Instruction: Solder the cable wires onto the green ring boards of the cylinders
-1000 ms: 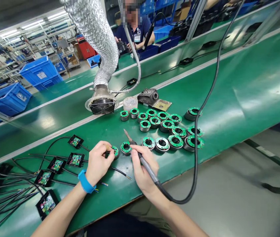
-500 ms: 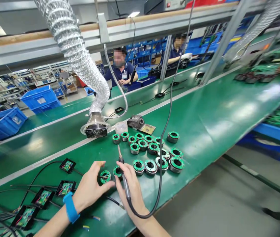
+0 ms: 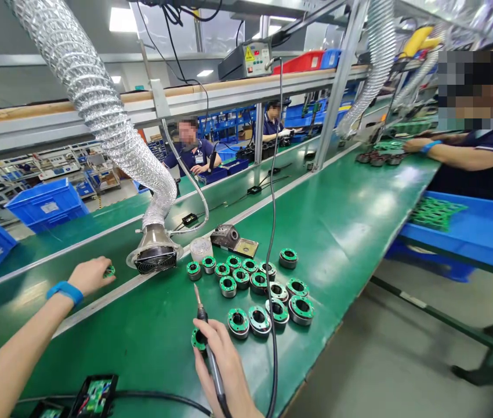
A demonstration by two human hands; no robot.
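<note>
My left hand (image 3: 90, 277) reaches out over the channel beyond the metal strip, its fingers closed on a green-topped ring part (image 3: 109, 271), mostly hidden by the fingers. In my right hand (image 3: 224, 366) is a soldering iron (image 3: 212, 360), its tip pointing up and away. Just left of the iron, by the right fingertips, is another green-topped ring part (image 3: 198, 339), partly covered. Several more ring parts (image 3: 238, 323) stand grouped on the green bench to the right of the iron.
A fume hose with a fan (image 3: 156, 260) hangs between my hands, further back. Behind the rings are a white cup (image 3: 202, 249) and an iron stand (image 3: 225, 235). The iron's cable (image 3: 272, 232) hangs across. Circuit boxes (image 3: 95, 396) lie front left. People sit beyond and at right.
My left hand has moved left and away from the bench front, taking the ring part with it. The view has shifted, showing more of the person at right. My right hand still holds the iron.
</note>
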